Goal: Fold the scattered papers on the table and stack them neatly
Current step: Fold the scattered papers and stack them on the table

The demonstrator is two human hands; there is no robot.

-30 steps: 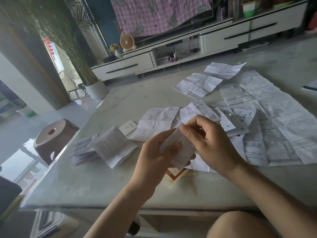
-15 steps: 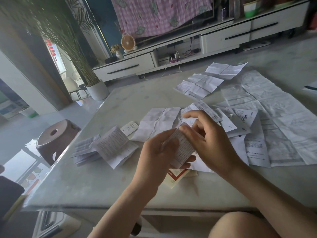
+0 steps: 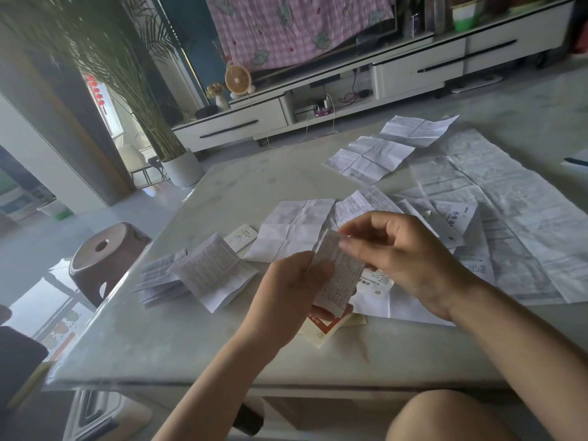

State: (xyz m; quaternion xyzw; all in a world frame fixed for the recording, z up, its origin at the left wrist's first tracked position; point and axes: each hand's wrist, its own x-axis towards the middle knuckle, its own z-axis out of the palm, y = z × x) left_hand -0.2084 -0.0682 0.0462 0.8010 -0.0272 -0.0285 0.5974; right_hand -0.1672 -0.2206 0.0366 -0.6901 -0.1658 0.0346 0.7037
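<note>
Both hands, L (image 3: pixel 288 292) + R (image 3: pixel 410 259), pinch folded leaflet (image 3: pixel 337 272).

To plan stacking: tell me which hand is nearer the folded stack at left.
Left. The left hand is just right of the folded stack; the right hand is farther right. Both pinch one paper.

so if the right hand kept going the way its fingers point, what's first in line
Beyond the folded slip it pinches, the right hand points left toward the creased white sheet on the table. It looks held higher, so it may pass over.
</note>
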